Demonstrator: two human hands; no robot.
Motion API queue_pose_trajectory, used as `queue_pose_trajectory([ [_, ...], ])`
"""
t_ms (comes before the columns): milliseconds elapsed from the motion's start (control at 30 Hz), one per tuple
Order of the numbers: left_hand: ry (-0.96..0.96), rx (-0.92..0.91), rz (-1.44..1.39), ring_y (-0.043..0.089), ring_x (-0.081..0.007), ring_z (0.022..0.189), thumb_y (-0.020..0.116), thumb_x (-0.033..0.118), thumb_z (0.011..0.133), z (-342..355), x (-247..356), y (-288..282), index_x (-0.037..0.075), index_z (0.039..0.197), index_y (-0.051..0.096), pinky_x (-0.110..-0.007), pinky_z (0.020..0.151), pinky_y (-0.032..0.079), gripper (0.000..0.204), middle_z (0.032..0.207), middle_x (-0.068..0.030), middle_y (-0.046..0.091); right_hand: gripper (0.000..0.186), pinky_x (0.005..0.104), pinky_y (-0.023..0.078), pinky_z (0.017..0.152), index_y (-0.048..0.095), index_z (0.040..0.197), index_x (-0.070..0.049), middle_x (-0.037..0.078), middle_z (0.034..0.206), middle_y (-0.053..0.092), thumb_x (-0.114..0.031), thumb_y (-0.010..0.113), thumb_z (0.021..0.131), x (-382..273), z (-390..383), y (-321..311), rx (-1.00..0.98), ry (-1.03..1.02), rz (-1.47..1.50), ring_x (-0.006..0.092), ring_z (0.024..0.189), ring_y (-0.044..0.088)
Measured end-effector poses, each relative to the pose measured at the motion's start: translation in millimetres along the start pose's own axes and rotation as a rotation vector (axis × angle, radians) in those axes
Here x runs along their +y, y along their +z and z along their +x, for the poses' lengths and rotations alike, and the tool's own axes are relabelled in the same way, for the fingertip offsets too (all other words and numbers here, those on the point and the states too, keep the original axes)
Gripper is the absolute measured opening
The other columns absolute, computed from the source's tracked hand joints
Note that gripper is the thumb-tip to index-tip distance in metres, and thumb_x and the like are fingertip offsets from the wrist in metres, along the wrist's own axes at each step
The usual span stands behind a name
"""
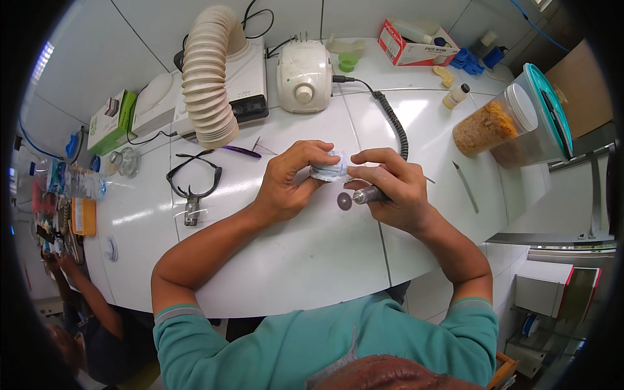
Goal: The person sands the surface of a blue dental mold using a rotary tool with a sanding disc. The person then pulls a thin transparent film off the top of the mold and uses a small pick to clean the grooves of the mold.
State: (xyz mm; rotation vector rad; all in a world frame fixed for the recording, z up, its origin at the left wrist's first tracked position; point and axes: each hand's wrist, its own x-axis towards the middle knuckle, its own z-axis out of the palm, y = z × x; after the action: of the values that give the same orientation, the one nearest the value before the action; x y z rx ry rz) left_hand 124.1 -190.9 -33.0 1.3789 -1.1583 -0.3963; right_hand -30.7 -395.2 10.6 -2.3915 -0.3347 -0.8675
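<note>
Near the middle of the table my left hand [286, 179] pinches a small pale blue-white cast piece [330, 170], which looks like a dental model, between thumb and fingers. My right hand [402, 188] is wrapped round a metal rotary handpiece [368, 195], its index finger reaching to the cast piece's right side. A thin round cutting disc [344, 201] sits on the handpiece's tip, just below the cast piece and apart from it. Behind my right hand a black coiled cord [394, 120] runs back to a white control unit [304, 78] with a knob.
A ribbed extraction hose [207, 84] hangs at back left, above black glasses [194, 175] with a clip-on attachment. Right of my hands lie a knife [465, 188], a small bottle [456, 96] and a tub of orange-brown material [487, 127]. Another person's arm [91, 286] shows at far left.
</note>
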Motion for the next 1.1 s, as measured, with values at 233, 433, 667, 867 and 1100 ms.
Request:
queue_pose_trajectory([
  [233,-0.055,-0.005,-0.110,0.065,-0.0247,0.136,0.066,-0.021,0.093,-5.4,4.2,6.0,0.004,0.131,0.068,-0.041,0.115,0.057,0.045,0.138,-0.0163,0.066,0.046,0.0318,0.054,0.053,0.079,0.106,-0.009,0.006,0.108,0.077,0.006,0.085,0.063,-5.9,2.0,1.4,-0.005,-0.075,-0.105,0.0168,0.066,0.071],
  [433,-0.009,-0.014,0.000,0.069,-0.0242,0.129,0.063,-0.021,0.092,-2.3,3.6,6.0,0.002,0.127,0.066,-0.039,0.112,0.058,0.043,0.136,-0.0155,0.067,0.048,0.0316,0.056,0.057,0.076,0.102,-0.004,0.010,0.100,0.078,0.007,0.077,0.055,5.3,-0.2,11.1,0.103,-0.226,-0.077,0.0224,0.069,0.073],
  [667,0.005,-0.001,0.023,0.070,-0.0239,0.125,0.058,-0.023,0.089,-0.6,1.1,7.2,0.003,0.125,0.063,-0.038,0.109,0.058,0.045,0.133,-0.0145,0.067,0.049,0.0321,0.057,0.058,0.074,0.101,-0.003,0.009,0.098,0.077,0.004,0.077,0.052,7.1,0.1,10.2,0.078,-0.244,-0.075,0.0227,0.068,0.073],
  [867,-0.006,-0.015,-0.015,0.070,-0.0231,0.124,0.059,-0.023,0.090,0.0,-2.7,10.2,0.005,0.125,0.063,-0.036,0.107,0.058,0.045,0.132,-0.0140,0.067,0.048,0.0326,0.056,0.057,0.073,0.101,-0.002,0.009,0.096,0.076,0.004,0.077,0.054,9.8,-0.7,7.6,0.083,-0.261,-0.062,0.0227,0.067,0.073],
  [1100,0.061,-0.033,0.014,0.068,-0.0260,0.130,0.060,-0.024,0.088,2.7,-1.1,8.2,0.004,0.124,0.064,-0.038,0.108,0.058,0.046,0.131,-0.0127,0.067,0.041,0.0313,0.056,0.057,0.073,0.099,-0.003,0.010,0.099,0.079,0.005,0.081,0.059,11.7,0.8,5.2,0.103,-0.270,-0.023,0.0206,0.065,0.072],
])
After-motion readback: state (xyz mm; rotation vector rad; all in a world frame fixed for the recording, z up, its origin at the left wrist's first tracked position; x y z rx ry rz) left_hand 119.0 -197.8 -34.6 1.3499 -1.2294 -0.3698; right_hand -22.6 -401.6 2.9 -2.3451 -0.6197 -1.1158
